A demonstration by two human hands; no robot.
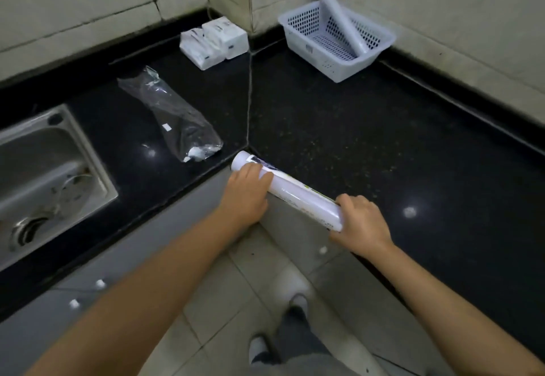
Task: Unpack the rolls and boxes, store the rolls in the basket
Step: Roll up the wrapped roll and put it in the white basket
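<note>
At frame centre, our left grip [249, 182] and right grip [358, 219] were closed around the ends of a wrapped roll [295, 193]; another roll [339, 13] leaned in the basket [298, 21], upper right.

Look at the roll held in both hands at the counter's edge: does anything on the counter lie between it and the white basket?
Nothing visible does. The black counter between the held roll and the basket is bare. The empty plastic bag and white packs lie off to the left. One roll already leans in the basket.
</note>
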